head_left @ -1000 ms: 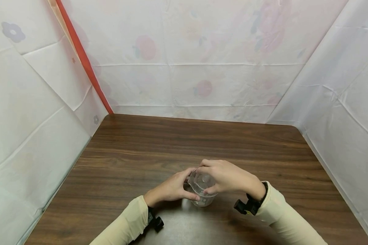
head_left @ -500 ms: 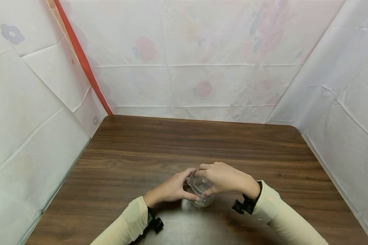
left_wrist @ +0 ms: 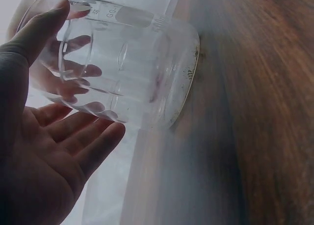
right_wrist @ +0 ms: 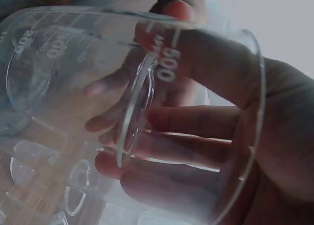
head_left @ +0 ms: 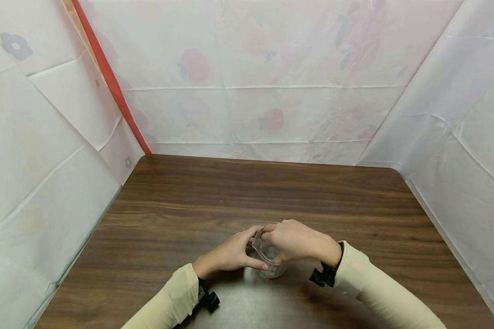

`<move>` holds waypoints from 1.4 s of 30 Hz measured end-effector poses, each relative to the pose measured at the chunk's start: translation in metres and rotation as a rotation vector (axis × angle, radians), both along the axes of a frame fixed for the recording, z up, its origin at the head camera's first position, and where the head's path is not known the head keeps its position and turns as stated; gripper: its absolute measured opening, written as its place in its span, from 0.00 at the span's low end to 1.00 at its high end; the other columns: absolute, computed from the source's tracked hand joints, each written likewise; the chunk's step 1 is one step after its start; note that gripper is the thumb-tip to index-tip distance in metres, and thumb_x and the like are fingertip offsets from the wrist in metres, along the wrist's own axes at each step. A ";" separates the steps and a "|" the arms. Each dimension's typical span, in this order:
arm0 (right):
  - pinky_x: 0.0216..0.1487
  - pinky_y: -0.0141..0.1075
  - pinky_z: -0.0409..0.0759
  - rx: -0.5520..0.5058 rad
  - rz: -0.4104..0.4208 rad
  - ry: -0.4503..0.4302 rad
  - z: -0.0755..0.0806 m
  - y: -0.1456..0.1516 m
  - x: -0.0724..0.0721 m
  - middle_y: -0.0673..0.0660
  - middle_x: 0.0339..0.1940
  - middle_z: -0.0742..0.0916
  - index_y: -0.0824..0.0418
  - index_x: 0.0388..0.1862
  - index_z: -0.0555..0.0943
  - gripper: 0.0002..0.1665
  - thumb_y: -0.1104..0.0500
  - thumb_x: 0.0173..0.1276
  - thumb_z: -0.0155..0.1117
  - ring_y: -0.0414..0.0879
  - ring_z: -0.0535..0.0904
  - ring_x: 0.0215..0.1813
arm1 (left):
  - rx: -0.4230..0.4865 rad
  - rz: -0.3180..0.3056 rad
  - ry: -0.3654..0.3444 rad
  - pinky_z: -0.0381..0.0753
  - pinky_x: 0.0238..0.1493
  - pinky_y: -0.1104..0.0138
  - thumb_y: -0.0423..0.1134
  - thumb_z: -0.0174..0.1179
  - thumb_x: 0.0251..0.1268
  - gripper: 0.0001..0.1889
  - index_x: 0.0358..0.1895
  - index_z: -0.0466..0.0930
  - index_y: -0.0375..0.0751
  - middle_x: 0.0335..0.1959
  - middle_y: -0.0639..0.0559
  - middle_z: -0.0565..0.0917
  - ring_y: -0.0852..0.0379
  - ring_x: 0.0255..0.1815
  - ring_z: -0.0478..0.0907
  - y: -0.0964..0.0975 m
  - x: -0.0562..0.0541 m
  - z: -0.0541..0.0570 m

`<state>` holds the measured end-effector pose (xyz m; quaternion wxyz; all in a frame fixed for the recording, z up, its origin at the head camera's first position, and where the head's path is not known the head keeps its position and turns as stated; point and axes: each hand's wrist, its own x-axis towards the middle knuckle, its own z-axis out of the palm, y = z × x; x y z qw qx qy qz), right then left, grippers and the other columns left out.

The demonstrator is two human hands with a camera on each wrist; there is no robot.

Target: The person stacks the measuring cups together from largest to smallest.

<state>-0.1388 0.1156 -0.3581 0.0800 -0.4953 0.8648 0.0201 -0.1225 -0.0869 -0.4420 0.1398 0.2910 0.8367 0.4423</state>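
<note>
Nearest, two pale cream sleeves (head_left: 164,297), soft and wrinkled, run up from the lower edge, each ending at a small black wrist device (head_left: 207,298). Beyond the cuffs, both bare hands meet at a clear glass beaker (head_left: 272,273), which stands upright on the surface, a little right of centre and near the person. The left hand (head_left: 232,251) holds it from the side, thumb on the near wall and fingers round the far one. The right hand (head_left: 300,240) dips into its mouth, thumb and fingers curled about a smaller glass vessel (right_wrist: 126,119) with a smooth round rim, which sits inside the larger wall. The beaker is a smooth cylinder with rounded base corners and white printing: "500" and letters beginning "APP" near the rim, "GG-" beside a plain greyish patch, other figures too blurred to read. Beneath and beyond lies the surface (head_left: 214,196), dark brown with streaky wood grain, round-cornered and shiny in front. Farthest, creased white cloth (head_left: 247,114) with faded pink fruit shapes hangs behind, a red strip (head_left: 115,91) slanting down its left side
</note>
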 end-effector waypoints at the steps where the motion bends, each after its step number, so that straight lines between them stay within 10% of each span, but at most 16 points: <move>1: 0.41 0.37 0.82 0.002 0.006 0.010 -0.001 -0.001 0.000 0.52 0.51 0.86 0.56 0.45 0.83 0.26 0.44 0.50 0.77 0.42 0.83 0.37 | -0.001 0.000 -0.001 0.76 0.61 0.63 0.60 0.72 0.50 0.46 0.72 0.59 0.57 0.64 0.61 0.76 0.61 0.59 0.76 0.000 0.000 0.000; 14: 0.35 0.35 0.79 0.023 0.018 0.059 -0.010 -0.005 0.000 0.47 0.34 0.84 0.56 0.36 0.82 0.19 0.47 0.51 0.76 0.38 0.76 0.29 | -0.022 0.009 -0.016 0.76 0.62 0.61 0.61 0.71 0.50 0.47 0.73 0.59 0.55 0.66 0.60 0.75 0.60 0.61 0.76 0.000 -0.001 -0.001; 42: 0.42 0.35 0.76 0.048 -0.065 -0.104 -0.003 -0.007 0.003 0.49 0.37 0.83 0.59 0.42 0.81 0.17 0.50 0.60 0.71 0.38 0.73 0.32 | -0.019 0.013 0.006 0.74 0.64 0.58 0.59 0.72 0.49 0.46 0.72 0.60 0.54 0.66 0.58 0.75 0.58 0.63 0.74 0.001 -0.002 0.000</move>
